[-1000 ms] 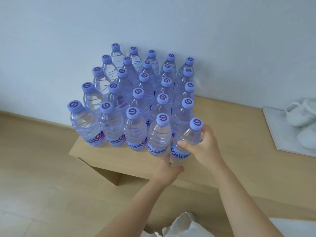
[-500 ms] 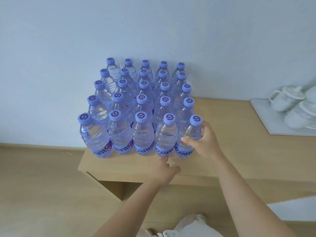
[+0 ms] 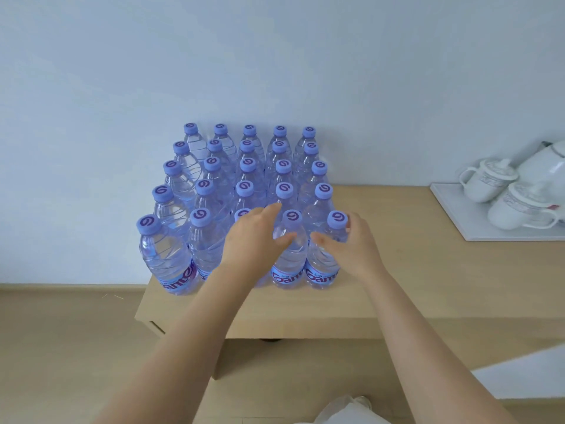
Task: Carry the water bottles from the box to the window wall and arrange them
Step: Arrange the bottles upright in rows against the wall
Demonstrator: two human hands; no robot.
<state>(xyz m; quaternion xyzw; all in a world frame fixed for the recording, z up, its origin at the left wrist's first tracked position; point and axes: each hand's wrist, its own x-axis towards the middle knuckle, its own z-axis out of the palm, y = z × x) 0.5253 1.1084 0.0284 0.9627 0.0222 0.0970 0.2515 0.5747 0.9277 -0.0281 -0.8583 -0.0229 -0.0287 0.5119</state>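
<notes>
Legible text appears only on the front-row bottle labels. Bottle label [image 3: 286,276], directly between the left hand [image 3: 255,240] and right hand [image 3: 351,249], below both: purple script "Gan", remainder cut off. Bottle label [image 3: 321,275], under the right hand: "Gant", partial. Bottle label [image 3: 180,278], well left of the left hand: "ante", partial. Each cap [image 3: 292,217] carries a purple spiral logo.

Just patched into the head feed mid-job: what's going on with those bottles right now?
A person is arranging water bottles on a low wooden bench against the wall. The bottles stand upright in a block, five by five. Both hands are at the front row: the left hand reaches over the middle bottles with fingers spread, and the right hand is at the front right bottle, thumb and fingers either side of it. White lidded cups sit on a tray to the right.
</notes>
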